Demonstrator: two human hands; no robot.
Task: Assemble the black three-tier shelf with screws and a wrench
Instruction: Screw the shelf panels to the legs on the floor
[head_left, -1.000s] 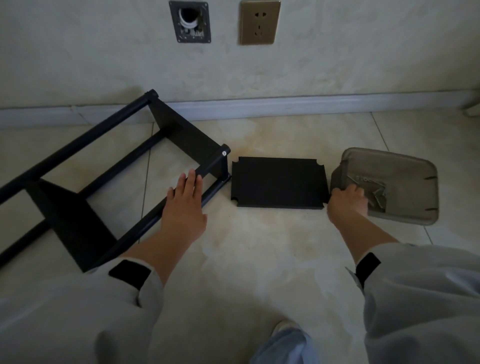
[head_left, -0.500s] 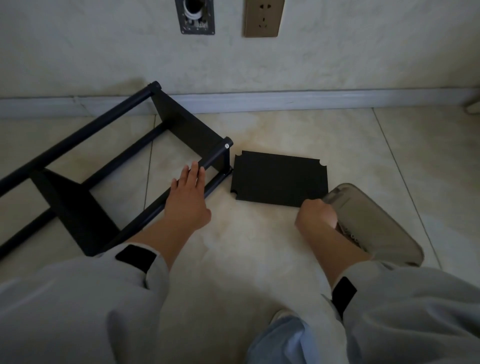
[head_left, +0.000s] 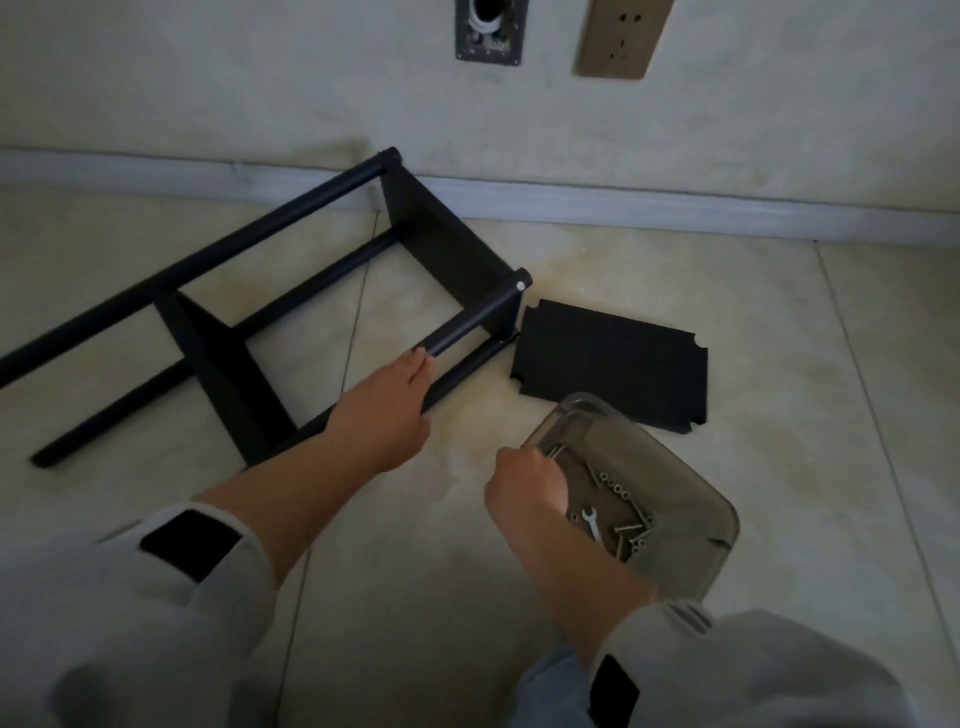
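Since a second ago the grey tray (head_left: 670, 488) has been dragged from beside the loose black panel (head_left: 608, 369) toward the person, and now lies tilted on the floor (head_left: 779, 322) with its far corner overlapping the panel's near edge. The right hand (head_left: 524, 486) grips the tray's left rim with curled fingers, probably to bring the screws (head_left: 618, 491) and small wrench (head_left: 592, 525) inside it within easy reach. The left hand (head_left: 384, 410) has stayed on the shelf frame (head_left: 332, 312), fingers laid flat along the near upper tube; whether the thumb wraps under cannot be told. That hold looks meant to steady the frame, which lies on its side with two panels already fitted between the tubes and its open end beside the loose panel. Bare floor lies to the right and in front of the knees, giving room to slide the panel; the wall and skirting close off the far side.
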